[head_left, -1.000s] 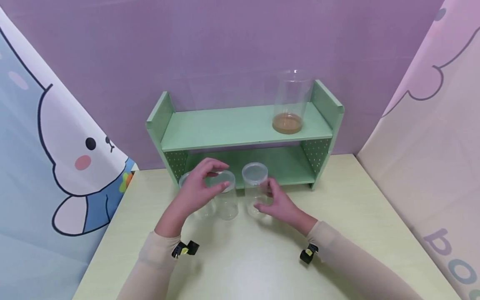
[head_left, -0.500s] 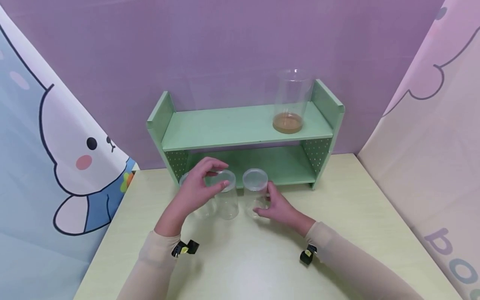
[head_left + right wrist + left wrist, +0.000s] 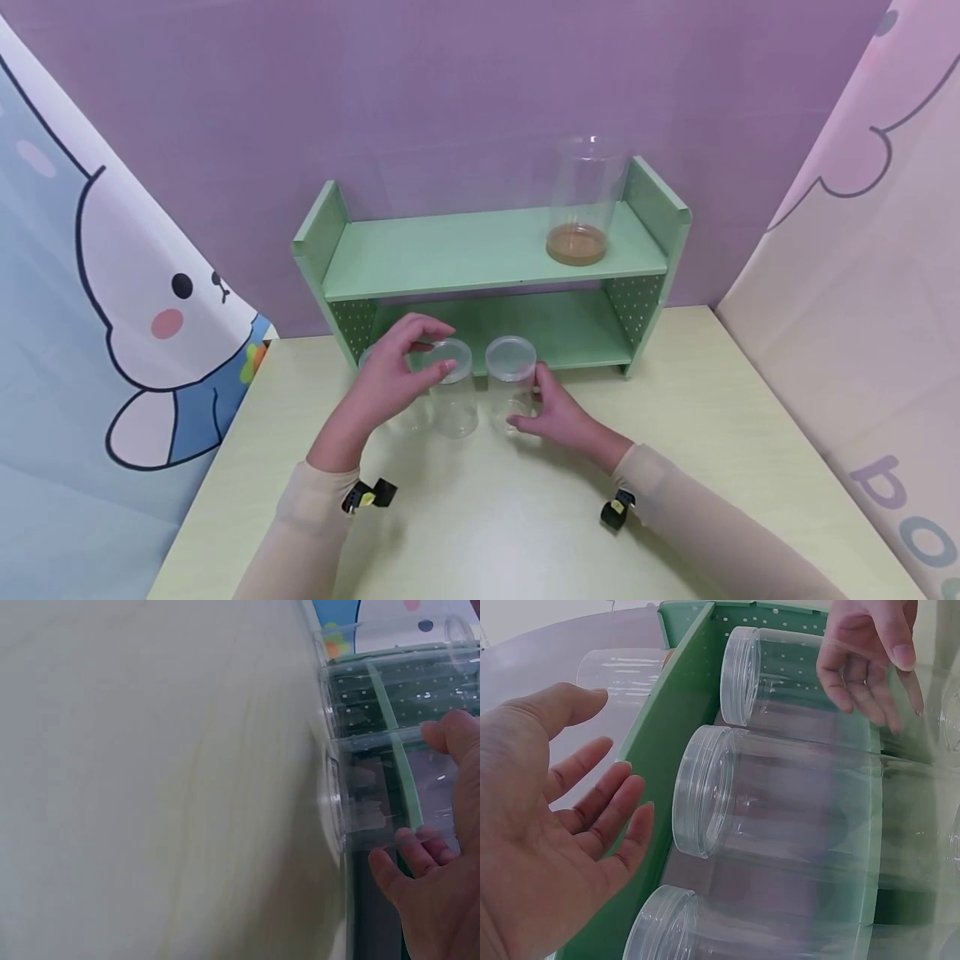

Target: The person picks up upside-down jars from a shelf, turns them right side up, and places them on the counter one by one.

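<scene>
Three clear plastic jars with translucent lids stand upright in a row on the table. My right hand holds the right jar low down, with thumb and fingers on opposite sides of it. My left hand hovers beside the lid of the middle jar, its fingers loosely bent. In the left wrist view that hand is apart from the middle jar and holds nothing. The left jar is mostly hidden behind my left hand in the head view.
A green two-tier shelf stands right behind the jars. On its upper board, at the right, is a tall clear container with brown stuff at the bottom. A pale wooden table extends in front; a purple cloth hangs behind.
The right jar has come down and slightly toward me in my right hand, in line with the middle jar, then stayed there. My left hand has barely moved.
</scene>
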Available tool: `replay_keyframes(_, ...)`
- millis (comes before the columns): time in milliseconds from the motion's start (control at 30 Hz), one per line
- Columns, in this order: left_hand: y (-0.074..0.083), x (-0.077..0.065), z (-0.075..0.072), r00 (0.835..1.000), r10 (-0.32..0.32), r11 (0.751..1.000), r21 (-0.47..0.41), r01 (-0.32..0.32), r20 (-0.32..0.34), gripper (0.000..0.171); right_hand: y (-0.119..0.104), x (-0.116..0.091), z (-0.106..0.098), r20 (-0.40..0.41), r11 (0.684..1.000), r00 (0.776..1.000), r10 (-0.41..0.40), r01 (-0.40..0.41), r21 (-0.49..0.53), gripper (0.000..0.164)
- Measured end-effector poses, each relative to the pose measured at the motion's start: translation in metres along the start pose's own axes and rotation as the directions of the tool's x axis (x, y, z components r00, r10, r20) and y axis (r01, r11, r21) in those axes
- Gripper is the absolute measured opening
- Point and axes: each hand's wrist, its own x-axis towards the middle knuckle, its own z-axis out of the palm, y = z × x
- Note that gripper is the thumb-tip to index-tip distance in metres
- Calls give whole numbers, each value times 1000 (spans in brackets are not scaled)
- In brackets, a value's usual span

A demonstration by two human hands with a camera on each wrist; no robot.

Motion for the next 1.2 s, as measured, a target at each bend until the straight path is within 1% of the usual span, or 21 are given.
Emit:
replay_keyframes(200,-3,1,-3,1000,2,1000,-3,-2,1,37,-4,-5,-10,3,1000,1000,12,-12,-16,96)
replay_keyframes(300,-5,0,-8,1000,-7,1000,9,7,-21,38,-6,-8,-18,3,1000,1000,-12,12,-17,96)
replay_keyframes(400,-6,-3,-13,999,-33,999,24,34,-39,38,-9,-12,-29,-11,998,999,-44,43,-39,93)
replay_keyframes(500,-8,-5,-15,998,-52,998,27,53,-43,38,-17,-18,-45,-60,994,995,-75,70,-80,84)
replay_keyframes(567,-9,-6,-16,997,-56,998,21,57,-44,38,-26,-20,-58,-131,986,982,-137,123,-114,75)
replay_keyframes(600,-9,-6,-17,997,-56,998,18,57,-45,37,-33,-20,-66,-177,977,967,-186,164,-133,70)
replay_keyframes(633,-9,-7,-17,997,-57,998,15,58,-46,37,-40,-18,-74,-226,964,943,-243,209,-164,65)
replay_keyframes(667,-10,-7,-17,997,-58,998,11,59,-47,37,-49,-16,-82,-278,946,910,-308,261,-193,61)
replay_keyframes(733,-10,-8,-18,997,-65,998,12,65,-50,37,-69,-9,-98,-376,899,821,-430,351,-262,56)
replay_keyframes(767,-10,-9,-18,996,-67,998,14,68,-52,37,-80,-5,-106,-417,878,777,-472,373,-300,55)
replay_keyframes(800,-10,-9,-18,996,-70,997,17,71,-53,37,-91,0,-114,-447,860,738,-506,387,-333,56)
replay_keyframes(833,-10,-9,-18,996,-73,997,20,74,-55,37,-101,5,-120,-471,849,710,-524,387,-361,58)
replay_keyframes(867,-10,-9,-18,996,-74,997,21,75,-57,38,-112,11,-126,-491,845,691,-530,381,-377,60)
replay_keyframes(900,-10,-10,-18,996,-74,997,23,76,-58,38,-122,17,-132,-505,846,684,-527,362,-391,62)
replay_keyframes(933,-10,-10,-18,996,-74,997,24,76,-58,38,-130,23,-137,-516,854,688,-510,332,-401,66)
replay_keyframes(967,-9,-10,-18,996,-75,997,23,77,-57,38,-137,29,-141,-527,869,702,-478,293,-398,72)
replay_keyframes(1067,-9,-10,-17,996,-78,997,16,79,-51,37,-154,45,-151,-555,924,757,-344,168,-343,88)
replay_keyframes(1100,-9,-9,-16,996,-80,997,12,81,-49,37,-157,49,-154,-559,938,774,-298,129,-322,93)
replay_keyframes(1167,-8,-9,-15,996,-83,996,4,84,-44,37,-161,56,-159,-563,960,797,-218,71,-271,100)
replay_keyframes(1200,-8,-9,-14,996,-83,997,2,83,-43,36,-162,59,-161,-563,966,804,-194,57,-252,103)
